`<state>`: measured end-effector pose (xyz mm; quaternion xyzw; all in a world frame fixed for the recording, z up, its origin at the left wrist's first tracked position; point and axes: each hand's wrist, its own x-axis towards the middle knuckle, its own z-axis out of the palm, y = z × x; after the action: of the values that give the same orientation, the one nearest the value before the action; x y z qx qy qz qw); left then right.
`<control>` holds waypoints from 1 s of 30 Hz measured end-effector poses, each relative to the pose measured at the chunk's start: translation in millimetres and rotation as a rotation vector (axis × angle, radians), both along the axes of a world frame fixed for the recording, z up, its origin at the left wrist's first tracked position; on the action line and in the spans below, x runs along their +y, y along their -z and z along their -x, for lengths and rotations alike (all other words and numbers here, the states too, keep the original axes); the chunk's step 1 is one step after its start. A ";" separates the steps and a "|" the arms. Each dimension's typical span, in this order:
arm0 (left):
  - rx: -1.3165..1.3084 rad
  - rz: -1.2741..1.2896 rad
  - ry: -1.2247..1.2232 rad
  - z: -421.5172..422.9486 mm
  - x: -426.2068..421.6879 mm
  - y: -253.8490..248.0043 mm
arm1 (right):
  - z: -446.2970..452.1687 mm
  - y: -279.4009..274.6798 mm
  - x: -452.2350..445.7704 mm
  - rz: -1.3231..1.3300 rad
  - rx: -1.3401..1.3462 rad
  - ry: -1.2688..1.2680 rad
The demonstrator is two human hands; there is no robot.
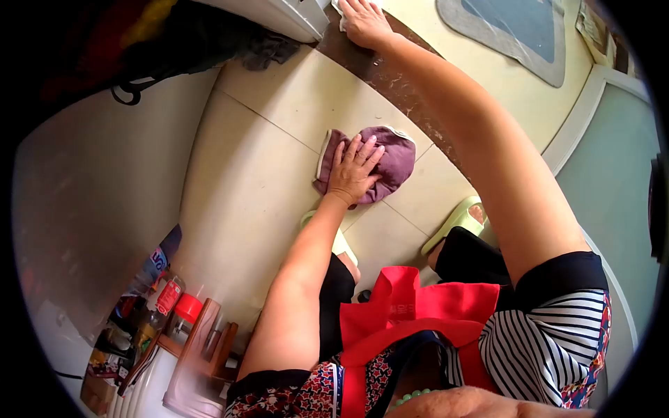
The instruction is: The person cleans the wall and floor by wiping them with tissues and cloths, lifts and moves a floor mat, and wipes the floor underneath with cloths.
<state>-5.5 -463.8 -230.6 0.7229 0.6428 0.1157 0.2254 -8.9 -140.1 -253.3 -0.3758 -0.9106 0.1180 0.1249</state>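
My left hand lies flat, fingers spread, on a bunched purple cloth with a pale edging, which rests on the tiled floor. At the top edge of the view, my right arm reaches far out. My right hand is stretched flat against the dark brown stone strip in the floor. A bit of white cloth or tissue shows beside and under its fingers; part of it is cut off by the frame. Both arms are extended, and neither hand has its fingers wrapped round anything.
Light green slippers are on my feet. Beyond the strip lies a grey-blue mat. A frosted glass door stands at right. At left are a shiny grey panel, bottles, a red-lidded jar and a wooden rack.
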 end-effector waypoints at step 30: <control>-0.064 -0.040 -0.009 9.7 -7.1 10.6 | -77.0 -16.9 -22.6 -0.078 0.276 0.065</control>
<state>-15.2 -471.0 -241.2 0.7205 0.6360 0.1523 0.2308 68.1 -162.6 -236.5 -0.3801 -0.8761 0.1288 0.2672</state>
